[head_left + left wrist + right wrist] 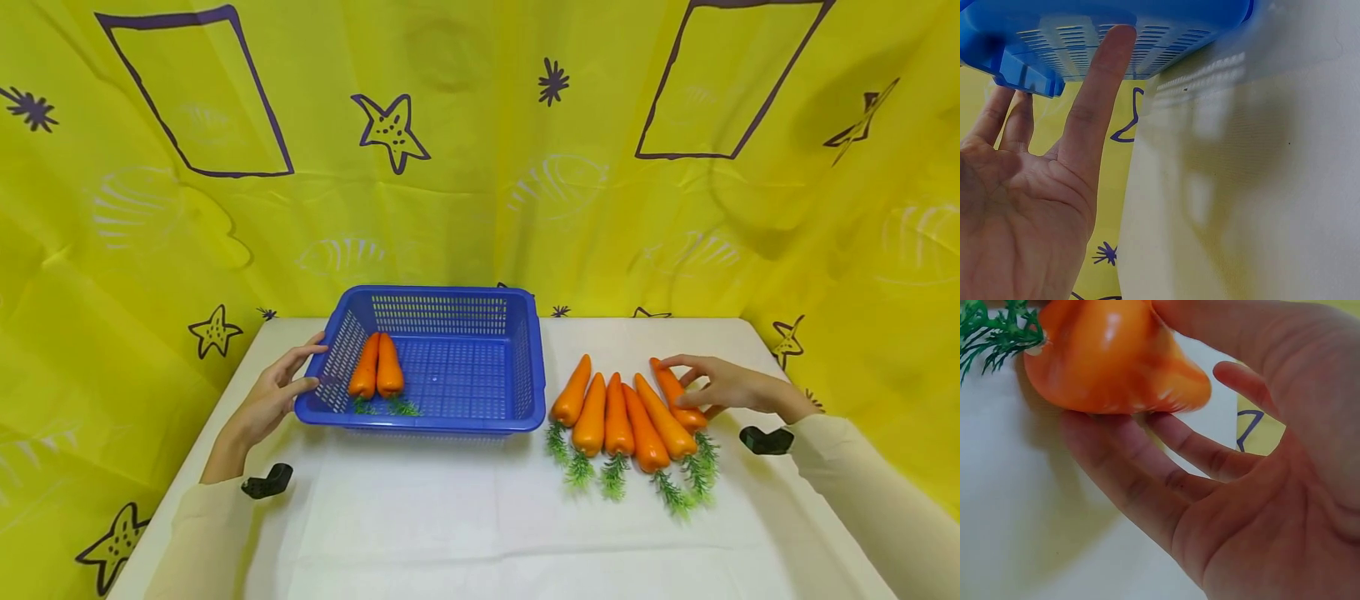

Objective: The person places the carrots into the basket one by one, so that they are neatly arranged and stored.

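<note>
On the left, my left hand (262, 406) touches the left side of a blue plastic basket (442, 423). Its fingers are nearly straight, and the left wrist view has the thumb (1090, 112) against the slotted wall. Two orange carrots (390, 367) with green tops lie side by side at the basket's left end. To the right of the basket, several carrots (588, 417) lie in a fanned row on the table. My right hand (723, 386) holds the rightmost carrot (672, 392), thumb and fingers on opposite sides of it; the right wrist view shows its thick end (1104, 356) close up.
A white cloth (420, 517) covers the table. Behind it and at both sides hangs a yellow curtain (465, 208) with star and fish drawings. Dark wrist devices (767, 440) sit by both sleeves.
</note>
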A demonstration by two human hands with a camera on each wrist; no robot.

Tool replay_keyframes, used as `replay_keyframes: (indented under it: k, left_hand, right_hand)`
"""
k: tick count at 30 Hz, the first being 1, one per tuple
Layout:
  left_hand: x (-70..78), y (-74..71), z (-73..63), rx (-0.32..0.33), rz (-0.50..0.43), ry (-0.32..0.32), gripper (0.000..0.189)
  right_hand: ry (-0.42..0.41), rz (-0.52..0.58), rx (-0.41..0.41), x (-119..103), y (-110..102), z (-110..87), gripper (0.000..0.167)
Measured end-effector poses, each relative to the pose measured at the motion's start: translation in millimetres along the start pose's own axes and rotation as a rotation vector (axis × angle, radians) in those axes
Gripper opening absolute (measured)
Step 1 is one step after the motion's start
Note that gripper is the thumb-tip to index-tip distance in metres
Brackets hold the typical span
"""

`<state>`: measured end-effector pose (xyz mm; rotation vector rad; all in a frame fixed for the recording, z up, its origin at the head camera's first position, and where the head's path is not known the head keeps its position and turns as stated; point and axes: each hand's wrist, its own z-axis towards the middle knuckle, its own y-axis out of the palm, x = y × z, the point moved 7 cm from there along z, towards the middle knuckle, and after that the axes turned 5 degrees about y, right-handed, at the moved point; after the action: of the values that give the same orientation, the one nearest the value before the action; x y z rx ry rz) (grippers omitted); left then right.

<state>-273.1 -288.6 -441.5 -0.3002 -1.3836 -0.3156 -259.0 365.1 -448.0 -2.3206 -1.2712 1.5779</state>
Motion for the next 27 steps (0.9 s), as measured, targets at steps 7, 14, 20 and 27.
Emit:
replay_keyframes:
  k: [7,14,20,27]
  left_hand:
    - [0.9,0.5,-0.6,-0.004,-0.008,0.006,0.048]
    - [4.3,2.6,-0.7,-0.013,-0.016,0.015,0.048]
    - [4.1,2.7,-1.3,-0.008,-0.012,0.01,0.047]
    - [3.2,2.7,-1.0,-0.005,-0.002,0.004,0.048]
  right_hand:
    - [0.018,-0.013,0.024,0.9,1.3,1.2,0.077]
    - [0.02,-0.047,0.038,-1.6,1.6,1.5,0.078]
    - [0.016,-0.057,0.042,-1.4,2.8,1.9,0.078]
    - [0.012,-0.077,0.054,-1.6,4.0,2.1,0.077]
